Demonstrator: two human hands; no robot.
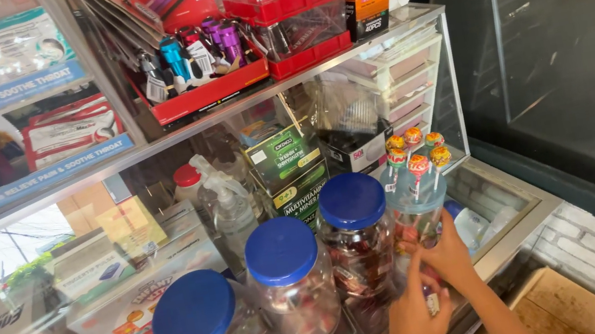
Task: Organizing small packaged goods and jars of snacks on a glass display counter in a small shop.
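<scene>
Both hands wrapping lollipop jar: left hand (414, 321) gripping low front, right hand (450, 256) cupping its right side. Lollipop jar (413, 212) sitting at right end of jar row, near counter edge (524, 229), little room beyond. Clear plastic, round, lollipops (418, 164) sticking up from top. Blue-lidded jar (359, 238) pressing close on left; glass shelf (344, 61) hanging overhead.
</scene>
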